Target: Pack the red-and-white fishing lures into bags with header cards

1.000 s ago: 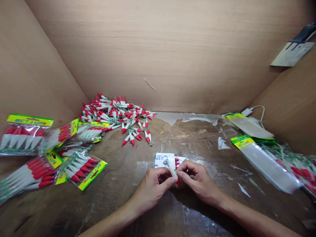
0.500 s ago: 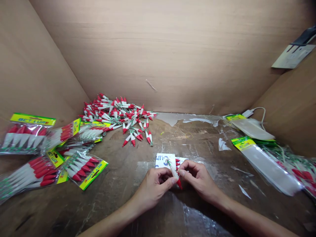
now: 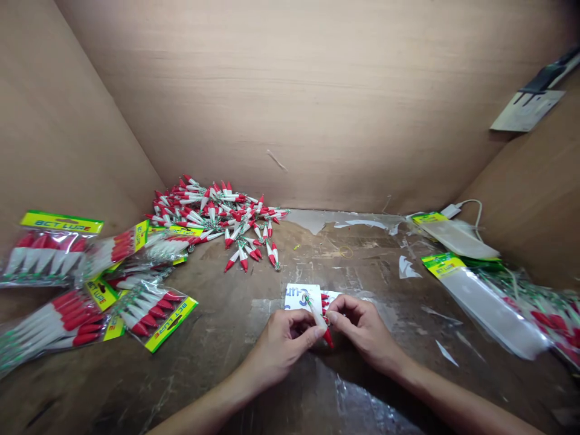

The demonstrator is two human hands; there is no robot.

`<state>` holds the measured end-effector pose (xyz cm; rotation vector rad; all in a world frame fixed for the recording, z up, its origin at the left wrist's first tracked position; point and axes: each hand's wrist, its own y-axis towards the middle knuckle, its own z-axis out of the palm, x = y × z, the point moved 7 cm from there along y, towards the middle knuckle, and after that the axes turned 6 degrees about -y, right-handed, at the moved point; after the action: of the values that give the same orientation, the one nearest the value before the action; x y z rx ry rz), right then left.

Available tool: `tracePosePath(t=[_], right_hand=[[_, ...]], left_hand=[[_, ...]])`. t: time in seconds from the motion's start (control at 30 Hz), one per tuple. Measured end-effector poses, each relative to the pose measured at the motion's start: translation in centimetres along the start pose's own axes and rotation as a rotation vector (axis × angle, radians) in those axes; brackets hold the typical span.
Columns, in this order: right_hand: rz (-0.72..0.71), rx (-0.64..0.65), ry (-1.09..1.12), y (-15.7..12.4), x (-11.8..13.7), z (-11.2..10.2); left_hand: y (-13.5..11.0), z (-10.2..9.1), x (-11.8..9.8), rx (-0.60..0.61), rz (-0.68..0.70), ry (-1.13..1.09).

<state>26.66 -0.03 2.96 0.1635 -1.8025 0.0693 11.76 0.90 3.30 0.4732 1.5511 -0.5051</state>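
My left hand (image 3: 290,335) is closed, pinching a fishing lure (image 3: 319,315) between thumb and fingers. The lure is white with a red tip pointing down toward me and green-tinged prongs at its upper end. My right hand (image 3: 360,329) is closed in a pinch close beside the lure; whatever lies between those fingertips is too small to make out. Just beyond both hands is a white card (image 3: 295,297) with blue printing. Red tips of more lures (image 3: 324,300) show at the card's right side, partly covered by my hands.
A heap of loose red-and-white lures (image 3: 212,205) lies at the back left. Filled lure packs (image 3: 149,308) with yellow-green headers spread over the left side. Clear header bags (image 3: 487,302) lie at the right, by more lures (image 3: 550,323). Wooden walls (image 3: 294,90) enclose the table.
Both hands keep almost the same pose around the lure. The view has shifted slightly, so the right-side bags and wall fixture appear a little farther left.
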Motion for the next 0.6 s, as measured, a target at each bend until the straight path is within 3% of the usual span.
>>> tracePosePath(t=[0.1, 0.2, 0.3, 0.6], right_hand=[[0.051, 0.016, 0.01, 0.0, -0.8, 0.2], [0.103, 0.11, 0.042, -0.2, -1.4, 1.1], [0.087, 0.154, 0.075, -0.3, -1.0, 1.6], [0.065, -0.005, 0.107, -0.2, -0.8, 0.4]], left_hand=[[0.3, -0.5, 0.2, -0.028, -0.003, -0.099], [0.5, -1.1, 0.0, -0.08, 0.022, -0.158], [0.5, -1.2, -0.4, -0.088, 0.068, -0.187], [0.3, -0.9, 0.1, -0.102, 0.049, -0.163]])
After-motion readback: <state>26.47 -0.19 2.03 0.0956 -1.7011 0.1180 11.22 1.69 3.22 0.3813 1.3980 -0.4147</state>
